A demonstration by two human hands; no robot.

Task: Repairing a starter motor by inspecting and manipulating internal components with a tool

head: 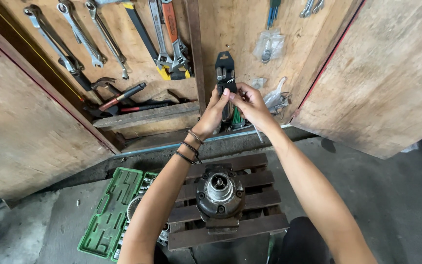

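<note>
Head view: left hand + right hand both pinching at black hex key holder hanging on wooden tool board. Risk: key slipping out, dropping onto motor housing on slatted stool below; fingertip-only hold.

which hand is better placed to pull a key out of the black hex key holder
Right, probably: the right hand has its fingertips at the keys, while the left hand steadies the black hex key holder from below.
</note>
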